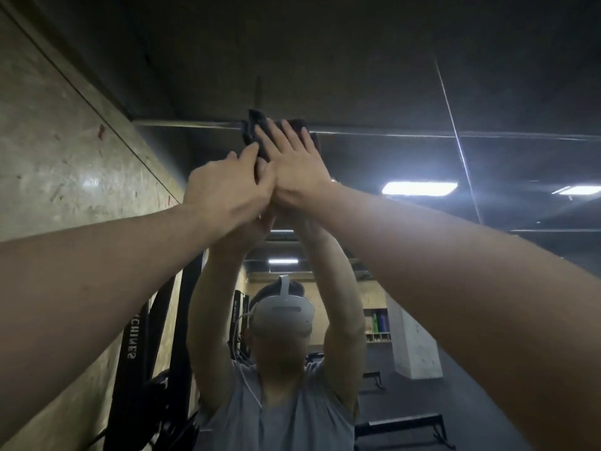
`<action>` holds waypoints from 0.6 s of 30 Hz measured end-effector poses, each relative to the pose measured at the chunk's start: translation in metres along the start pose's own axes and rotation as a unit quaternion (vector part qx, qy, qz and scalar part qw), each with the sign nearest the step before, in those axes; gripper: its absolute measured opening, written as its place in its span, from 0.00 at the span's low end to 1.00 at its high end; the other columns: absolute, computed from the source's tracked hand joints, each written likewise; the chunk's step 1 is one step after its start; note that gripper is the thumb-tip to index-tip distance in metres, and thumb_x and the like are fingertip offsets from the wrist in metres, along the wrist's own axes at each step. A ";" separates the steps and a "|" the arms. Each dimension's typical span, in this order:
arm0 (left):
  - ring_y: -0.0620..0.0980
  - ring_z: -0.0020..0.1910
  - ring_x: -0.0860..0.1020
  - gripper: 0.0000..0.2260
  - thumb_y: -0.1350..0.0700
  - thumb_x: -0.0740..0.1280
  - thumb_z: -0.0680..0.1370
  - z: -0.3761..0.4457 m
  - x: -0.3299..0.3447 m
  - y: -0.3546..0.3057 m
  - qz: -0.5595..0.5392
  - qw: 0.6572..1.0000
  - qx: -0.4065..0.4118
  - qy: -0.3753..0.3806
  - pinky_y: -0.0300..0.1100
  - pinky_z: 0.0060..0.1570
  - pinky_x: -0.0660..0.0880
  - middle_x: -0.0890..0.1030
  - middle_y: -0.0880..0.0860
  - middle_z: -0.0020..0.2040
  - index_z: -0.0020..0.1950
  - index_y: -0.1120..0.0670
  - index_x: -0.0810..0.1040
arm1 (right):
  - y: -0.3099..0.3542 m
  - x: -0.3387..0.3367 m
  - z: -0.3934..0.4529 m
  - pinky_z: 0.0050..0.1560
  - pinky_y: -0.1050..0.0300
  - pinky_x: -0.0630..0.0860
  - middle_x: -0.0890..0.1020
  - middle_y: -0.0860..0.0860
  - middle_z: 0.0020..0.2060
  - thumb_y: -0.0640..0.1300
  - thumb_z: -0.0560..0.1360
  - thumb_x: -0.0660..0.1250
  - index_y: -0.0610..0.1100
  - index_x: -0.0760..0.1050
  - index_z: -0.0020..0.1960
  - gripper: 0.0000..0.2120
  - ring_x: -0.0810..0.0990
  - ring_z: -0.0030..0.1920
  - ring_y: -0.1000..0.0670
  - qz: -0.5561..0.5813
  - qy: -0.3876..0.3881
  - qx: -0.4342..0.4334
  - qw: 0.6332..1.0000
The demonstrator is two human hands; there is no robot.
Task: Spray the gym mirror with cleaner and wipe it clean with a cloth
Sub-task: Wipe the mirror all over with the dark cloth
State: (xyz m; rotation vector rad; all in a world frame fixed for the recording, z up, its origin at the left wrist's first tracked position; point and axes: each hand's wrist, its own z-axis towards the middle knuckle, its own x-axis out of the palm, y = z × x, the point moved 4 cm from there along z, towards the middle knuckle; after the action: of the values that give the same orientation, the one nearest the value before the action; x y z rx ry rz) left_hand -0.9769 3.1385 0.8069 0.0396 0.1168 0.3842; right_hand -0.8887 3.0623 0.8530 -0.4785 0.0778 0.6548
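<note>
you had the right hand (299, 170) flat, fingers spread, pressing the dark cloth (257, 125) against the mirror's (422, 92) top edge; left hand (227, 187) pinched its floppy, light corner.

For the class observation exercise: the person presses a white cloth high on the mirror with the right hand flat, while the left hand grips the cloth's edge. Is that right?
Not quite: the cloth is dark, not white, as the head view shows. The rest stands: the right hand lies flat on it high on the mirror, and the left hand grips its edge.
</note>
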 end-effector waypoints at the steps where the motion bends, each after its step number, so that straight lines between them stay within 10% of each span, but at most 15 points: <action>1: 0.63 0.60 0.79 0.24 0.41 0.47 0.85 -0.002 -0.001 -0.003 -0.004 1.000 -0.002 0.002 0.51 0.51 0.72 0.78 0.59 0.66 0.79 0.46 0.62 | -0.002 -0.001 -0.001 0.81 0.43 0.39 0.44 0.49 0.84 0.56 0.86 0.48 0.48 0.43 0.84 0.30 0.40 0.83 0.46 0.008 0.004 -0.008 1.000; 7: 0.56 0.58 0.77 0.18 0.41 0.53 0.80 0.004 0.007 -0.002 0.057 0.997 0.055 0.022 0.55 0.55 0.78 0.77 0.52 0.62 0.64 0.46 0.74 | -0.089 -0.013 -0.018 0.81 0.47 0.41 0.48 0.52 0.84 0.54 0.85 0.46 0.51 0.47 0.84 0.28 0.45 0.83 0.50 0.049 -0.034 0.130 0.990; 13: 0.58 0.78 0.60 0.24 0.43 0.56 0.82 0.022 0.009 0.007 0.086 0.995 0.048 0.007 0.60 0.72 0.65 0.57 0.52 0.82 0.77 0.48 0.67 | -0.202 -0.023 -0.057 0.81 0.45 0.41 0.49 0.48 0.84 0.52 0.85 0.47 0.49 0.48 0.84 0.28 0.46 0.83 0.45 0.088 -0.069 0.326 0.939; 18: 0.56 0.71 0.69 0.23 0.44 0.54 0.82 0.024 0.018 0.020 0.103 0.993 0.051 0.004 0.57 0.66 0.71 0.66 0.53 0.78 0.76 0.50 0.66 | -0.209 -0.019 -0.053 0.81 0.43 0.39 0.50 0.49 0.84 0.52 0.84 0.48 0.50 0.48 0.84 0.29 0.45 0.83 0.45 0.103 -0.092 0.390 0.910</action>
State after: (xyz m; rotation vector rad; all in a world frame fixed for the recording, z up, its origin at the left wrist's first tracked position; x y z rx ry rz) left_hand -0.9648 3.1631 0.8303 0.1509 0.1406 0.5840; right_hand -0.7734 2.8834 0.8942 0.3729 0.2031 0.8103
